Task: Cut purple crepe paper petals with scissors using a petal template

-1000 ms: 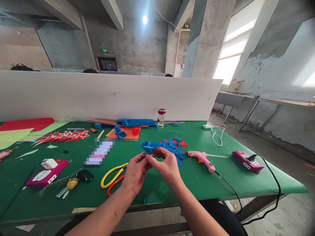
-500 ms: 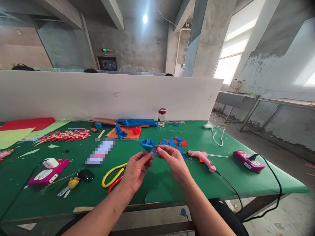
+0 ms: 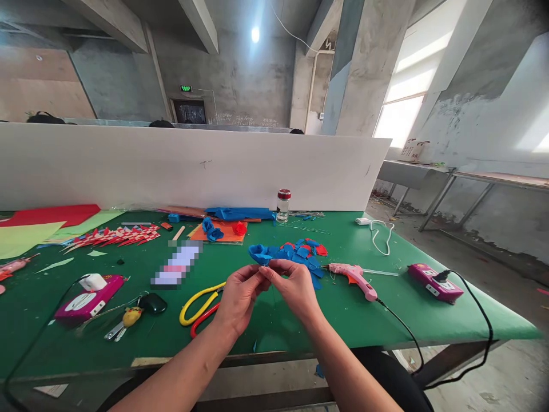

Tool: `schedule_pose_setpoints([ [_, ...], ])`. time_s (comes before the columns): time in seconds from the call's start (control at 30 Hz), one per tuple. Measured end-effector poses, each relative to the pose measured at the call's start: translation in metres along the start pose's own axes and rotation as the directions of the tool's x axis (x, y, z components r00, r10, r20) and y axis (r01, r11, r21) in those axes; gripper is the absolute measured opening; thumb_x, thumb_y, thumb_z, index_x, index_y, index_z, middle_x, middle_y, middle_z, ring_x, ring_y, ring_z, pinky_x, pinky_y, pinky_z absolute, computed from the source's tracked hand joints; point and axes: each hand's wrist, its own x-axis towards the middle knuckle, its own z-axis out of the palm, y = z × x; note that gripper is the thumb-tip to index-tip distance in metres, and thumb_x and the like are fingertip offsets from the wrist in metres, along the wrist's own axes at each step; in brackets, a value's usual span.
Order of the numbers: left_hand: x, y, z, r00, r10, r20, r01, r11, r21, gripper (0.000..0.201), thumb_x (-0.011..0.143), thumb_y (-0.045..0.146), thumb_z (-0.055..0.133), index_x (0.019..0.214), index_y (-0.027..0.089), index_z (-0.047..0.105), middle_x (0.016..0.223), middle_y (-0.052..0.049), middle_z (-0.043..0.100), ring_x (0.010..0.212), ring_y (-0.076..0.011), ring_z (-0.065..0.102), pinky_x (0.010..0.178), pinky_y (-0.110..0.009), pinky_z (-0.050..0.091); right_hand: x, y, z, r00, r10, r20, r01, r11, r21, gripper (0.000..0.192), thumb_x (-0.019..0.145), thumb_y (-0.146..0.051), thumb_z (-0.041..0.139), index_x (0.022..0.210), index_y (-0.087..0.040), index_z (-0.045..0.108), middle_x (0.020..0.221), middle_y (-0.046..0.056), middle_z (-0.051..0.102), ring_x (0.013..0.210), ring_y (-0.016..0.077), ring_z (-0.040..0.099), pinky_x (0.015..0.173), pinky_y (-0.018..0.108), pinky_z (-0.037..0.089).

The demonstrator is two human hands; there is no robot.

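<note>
Blue crepe-like paper, rolled into a small flower (image 3: 259, 253), sits pinched between your two hands above the middle of the green tabletop (image 3: 386, 320). Your left hand (image 3: 238, 297) has its grip closed on the paper from the near left, thumb and forefinger tight at the flower's base; your right hand (image 3: 295, 289) has its grip closed on the same base from the right, fingertips meeting the left ones. The paper looks very light, soft and easy to crush or tear, so you do best to hold it low, at the gathered base, and leave the open petals on the far side free.

Just beyond your hands lies a heap of blue and red paper scraps (image 3: 305, 253). To the right of it rests a pink glue gun (image 3: 355, 277), nozzle pointing left toward the scraps, its black cord trailing off the near edge; I judge the nozzle the thing to keep clear of. Yellow-and-red scissors (image 3: 199, 303) lie near left of your left wrist. Farther back stand a small glass bottle (image 3: 282, 205) and finished flowers on orange paper (image 3: 223, 230).
</note>
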Motion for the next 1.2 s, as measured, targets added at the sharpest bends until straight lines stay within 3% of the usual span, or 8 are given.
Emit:
schedule_pose_setpoints([
  [0.17, -0.002, 0.013, -0.002, 0.983, 0.184, -0.003, -0.181, 0.970, 0.165, 0.020, 0.059, 0.031, 0.084, 0.073, 0.017, 0.076, 0.065, 0.000, 0.067, 0.064, -0.0133, 0.054, 0.065, -0.023, 0.044, 0.001, -0.001, -0.010, 0.982, -0.104, 0.158, 0.104, 0.995, 0.004, 0.034, 0.071, -0.040, 0.076, 0.100, -0.021, 0.074, 0.090, 0.005, 0.074, 0.083, 0.0209, 0.064, 0.076, 0.031, 0.049],
  [0.27, 0.002, 0.026, -0.011, 0.910, 0.414, 0.015, -0.390, 0.843, 0.370, 0.012, 0.065, 0.029, 0.079, 0.071, 0.020, 0.075, 0.067, 0.000, 0.068, 0.067, -0.0149, 0.055, 0.066, -0.023, 0.044, 0.003, 0.006, -0.010, 0.977, -0.169, 0.128, 0.184, 0.976, -0.115, 0.041, 0.070, -0.033, 0.076, 0.110, -0.023, 0.072, 0.097, 0.004, 0.073, 0.075, 0.0177, 0.058, 0.067, 0.029, 0.046],
  [0.37, 0.006, 0.035, -0.018, 0.851, 0.524, 0.029, -0.477, 0.750, 0.457, 0.009, 0.064, 0.026, 0.080, 0.064, 0.021, 0.073, 0.066, 0.002, 0.067, 0.068, -0.0149, 0.054, 0.069, -0.022, 0.043, 0.006, 0.016, -0.001, 0.983, -0.171, 0.070, 0.179, 0.976, -0.127, 0.031, 0.077, -0.030, 0.067, 0.106, -0.021, 0.073, 0.091, 0.005, 0.074, 0.061, 0.0145, 0.050, 0.060, 0.028, 0.043],
  [0.6, 0.000, 0.029, -0.010, 0.937, 0.346, 0.043, -0.347, 0.908, 0.236, 0.021, 0.064, 0.036, 0.080, 0.070, 0.018, 0.073, 0.067, -0.003, 0.069, 0.066, -0.0170, 0.060, 0.070, -0.029, 0.049, 0.002, 0.022, 0.012, 0.980, -0.187, 0.074, 0.192, 0.980, -0.055, 0.025, 0.080, -0.038, 0.064, 0.094, -0.022, 0.077, 0.076, 0.003, 0.071, 0.059, 0.0155, 0.055, 0.059, 0.028, 0.045],
  [0.8, 0.006, 0.035, -0.015, 0.982, 0.184, 0.037, -0.185, 0.982, 0.041, 0.021, 0.066, 0.031, 0.081, 0.078, 0.017, 0.072, 0.076, -0.003, 0.070, 0.059, -0.0092, 0.055, 0.060, -0.022, 0.044, -0.002, 0.015, 0.010, 0.926, -0.027, 0.377, -0.067, 0.970, 0.232, 0.037, 0.075, -0.054, 0.068, 0.087, -0.020, 0.077, 0.073, 0.004, 0.071, 0.055, 0.0142, 0.059, 0.056, 0.028, 0.050],
  [0.93, 0.017, 0.027, -0.026, 0.997, 0.062, 0.048, -0.069, 0.980, 0.189, 0.040, 0.073, 0.046, 0.074, 0.101, 0.017, 0.072, 0.097, -0.008, 0.071, 0.065, -0.0113, 0.060, 0.063, -0.024, 0.047, 0.007, 0.019, 0.006, 0.966, 0.116, 0.231, -0.191, 0.923, 0.334, 0.039, 0.066, -0.052, 0.076, 0.079, -0.016, 0.075, 0.074, 0.007, 0.074, 0.050, 0.0122, 0.057, 0.044, 0.023, 0.044],
  [1.03, 0.019, 0.013, -0.026, 0.999, 0.029, 0.013, -0.032, 0.962, 0.273, 0.038, 0.067, 0.043, 0.079, 0.092, 0.015, 0.073, 0.090, -0.008, 0.072, 0.059, -0.0101, 0.059, 0.056, -0.021, 0.044, 0.018, 0.025, -0.005, 0.983, 0.167, 0.080, -0.185, 0.926, 0.330, 0.041, 0.062, -0.052, 0.079, 0.077, -0.014, 0.074, 0.072, 0.008, 0.074, 0.044, 0.0093, 0.051, 0.037, 0.020, 0.034],
  [1.2, 0.007, -0.006, -0.011, 0.992, -0.047, 0.115, 0.012, 0.958, 0.287, 0.036, 0.065, 0.045, 0.079, 0.085, 0.015, 0.073, 0.094, -0.009, 0.074, 0.058, -0.0122, 0.061, 0.050, -0.021, 0.041, 0.023, 0.031, -0.015, 0.983, 0.181, -0.037, -0.161, 0.938, 0.308, 0.044, 0.060, -0.054, 0.078, 0.077, -0.014, 0.074, 0.071, 0.007, 0.074, 0.041, 0.0069, 0.043, 0.038, 0.021, 0.030],
])
